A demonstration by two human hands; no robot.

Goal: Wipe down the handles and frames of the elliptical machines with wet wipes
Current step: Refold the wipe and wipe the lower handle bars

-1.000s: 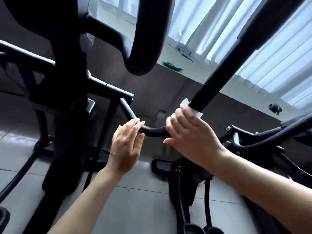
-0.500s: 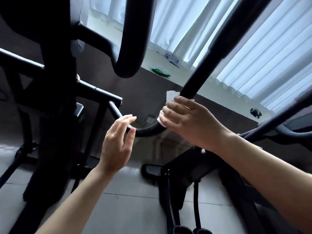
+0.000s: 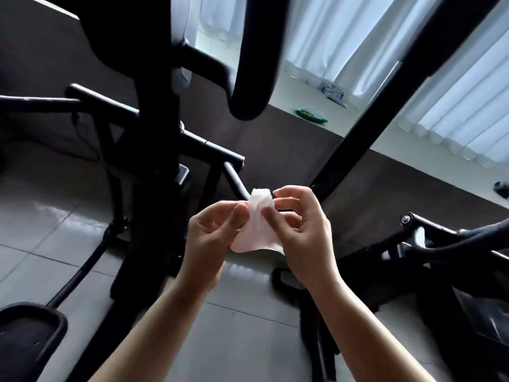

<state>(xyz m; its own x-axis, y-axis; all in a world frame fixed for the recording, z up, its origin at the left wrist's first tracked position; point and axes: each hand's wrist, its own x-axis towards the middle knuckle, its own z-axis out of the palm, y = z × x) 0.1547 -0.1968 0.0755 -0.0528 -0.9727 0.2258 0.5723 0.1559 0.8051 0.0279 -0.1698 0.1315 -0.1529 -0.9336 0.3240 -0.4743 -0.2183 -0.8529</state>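
Note:
A white wet wipe hangs between both hands in the middle of the view, crumpled at its top. My left hand pinches its left side with thumb and fingertips. My right hand pinches its right side, the fingers curled. Both hands are off the machine. Just behind them runs the black elliptical arm bar, slanting up to the right, and a curved lower handle that is partly hidden by the wipe. The dark central column of the elliptical stands at the left.
A looped black handle hangs overhead. A foot pedal sits at bottom left on the grey tiled floor. A second machine's frame stands right. A window ledge with a green item lies beyond, under white curtains.
My right hand has let go of the arm bar and brought the wipe down in front of me. My left hand has moved in and taken hold of the wipe's other side.

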